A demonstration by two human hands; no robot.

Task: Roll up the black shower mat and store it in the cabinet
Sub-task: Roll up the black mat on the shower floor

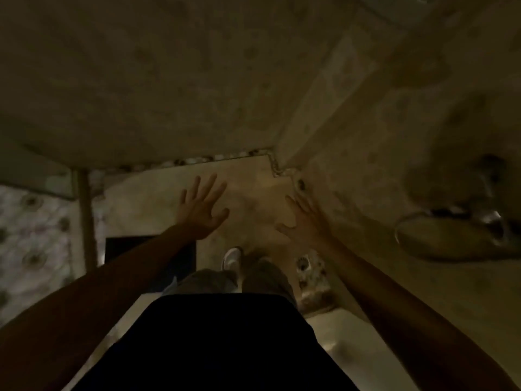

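The black shower mat (pixel 121 248) lies flat on the tan floor at lower left, partly hidden under my left forearm and leg. My left hand (pixel 203 211) hovers above the floor just beyond the mat, fingers spread and empty. My right hand (pixel 306 221) is stretched out to its right, close to the wall, also spread and holding nothing. No cabinet is recognisable in this dim, blurred view.
A patterned shower floor (pixel 25 238) with a post (pixel 84 215) at its edge lies at left. Tiled walls rise ahead and at right. A sink basin (pixel 439 238) with a faucet (pixel 493 218) juts out at right. My shoe (pixel 231 258) stands on the floor.
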